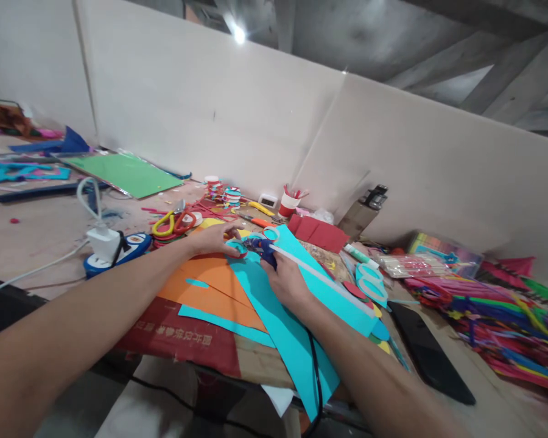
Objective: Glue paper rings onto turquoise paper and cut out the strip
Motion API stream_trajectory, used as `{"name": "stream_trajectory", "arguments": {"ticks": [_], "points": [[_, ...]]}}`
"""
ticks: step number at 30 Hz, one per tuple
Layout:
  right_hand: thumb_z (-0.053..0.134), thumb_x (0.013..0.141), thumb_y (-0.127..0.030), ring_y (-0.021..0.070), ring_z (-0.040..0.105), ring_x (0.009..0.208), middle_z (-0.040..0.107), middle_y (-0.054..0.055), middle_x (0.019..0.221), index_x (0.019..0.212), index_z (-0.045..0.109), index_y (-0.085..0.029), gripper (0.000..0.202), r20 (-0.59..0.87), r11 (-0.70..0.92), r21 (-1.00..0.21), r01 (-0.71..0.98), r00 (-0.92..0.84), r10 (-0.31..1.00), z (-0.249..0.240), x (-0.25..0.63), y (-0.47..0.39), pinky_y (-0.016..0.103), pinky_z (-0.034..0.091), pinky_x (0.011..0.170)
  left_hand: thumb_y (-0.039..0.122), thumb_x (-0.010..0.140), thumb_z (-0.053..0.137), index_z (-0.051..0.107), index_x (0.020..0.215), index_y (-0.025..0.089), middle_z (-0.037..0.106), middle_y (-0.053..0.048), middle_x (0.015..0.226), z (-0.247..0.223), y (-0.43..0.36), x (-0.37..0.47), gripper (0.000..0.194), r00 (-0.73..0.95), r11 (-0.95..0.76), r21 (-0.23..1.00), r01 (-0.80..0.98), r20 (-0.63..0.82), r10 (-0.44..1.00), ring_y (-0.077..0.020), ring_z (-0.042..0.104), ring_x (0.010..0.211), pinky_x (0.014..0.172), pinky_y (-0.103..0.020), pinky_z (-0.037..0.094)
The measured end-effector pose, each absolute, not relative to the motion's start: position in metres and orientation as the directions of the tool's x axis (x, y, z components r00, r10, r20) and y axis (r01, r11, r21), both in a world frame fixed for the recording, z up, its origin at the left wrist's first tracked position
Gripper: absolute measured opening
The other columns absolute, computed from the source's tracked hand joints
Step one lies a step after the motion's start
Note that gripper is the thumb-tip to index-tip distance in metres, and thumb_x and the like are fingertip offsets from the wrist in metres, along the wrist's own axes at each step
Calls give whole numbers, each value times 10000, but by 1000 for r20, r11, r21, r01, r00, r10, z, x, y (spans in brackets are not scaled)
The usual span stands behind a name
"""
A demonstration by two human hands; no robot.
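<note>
My left hand (212, 240) pinches a small turquoise-and-pale paper ring (236, 249) between thumb and fingers. My right hand (285, 277) is wrapped around a blue glue gun (262, 247), its front end close beside the ring; whether the two touch, I cannot tell. Both are over the middle of the surface (41, 225). A second ring (271, 233) sits just beyond the gun. Below my hands lie turquoise paper (256, 292) and orange paper (205, 289), with a red printed panel (159, 325) at the near edge. A black cord (314, 365) hangs over that edge. To the left are yellow- and red-handled scissors (164, 225) and a blue power strip (134, 243). Toward the far edge, by the wall, stands a red-and-white cup (288, 204) of red sticks. On the right lie a black phone (432, 353) and, farther out, heaped colourful craft stems (488, 319). A green sheet (128, 173) lies near the far edge, to the left.
</note>
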State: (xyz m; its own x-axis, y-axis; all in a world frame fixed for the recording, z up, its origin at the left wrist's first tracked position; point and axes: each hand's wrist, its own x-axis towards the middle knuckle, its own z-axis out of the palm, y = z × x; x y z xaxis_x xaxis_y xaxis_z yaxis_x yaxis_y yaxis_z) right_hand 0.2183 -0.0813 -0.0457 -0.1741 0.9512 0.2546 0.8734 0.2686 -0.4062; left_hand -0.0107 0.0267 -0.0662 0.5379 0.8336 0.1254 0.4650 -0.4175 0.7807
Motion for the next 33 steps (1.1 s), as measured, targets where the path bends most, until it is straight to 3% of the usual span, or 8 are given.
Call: {"name": "stream_trajectory", "arguments": {"ticks": [14,33], "points": [[551,982,-284,314,629,1258,695,175,1320,1353,623,-134,406,308,293,-428,855,-167,937,-62,221,-72,450,478,1068,496,612,820,543,1417,187,704,-57,1209,-65,26,-11,905,534,-426,763,486,127,836,-260,631,1164,990,-317,475],[554,994,-267,307,625,1281,686,170,1346,1381,616,-125,417,290,267,-403,876,-155,944,-59,219,-73,430,468,1090,494,615,824,543,1425,185,707,-53,1171,-73,33,-11,911,540,-435,777,455,148,829,-254,661,1112,973,-328,490]]}}
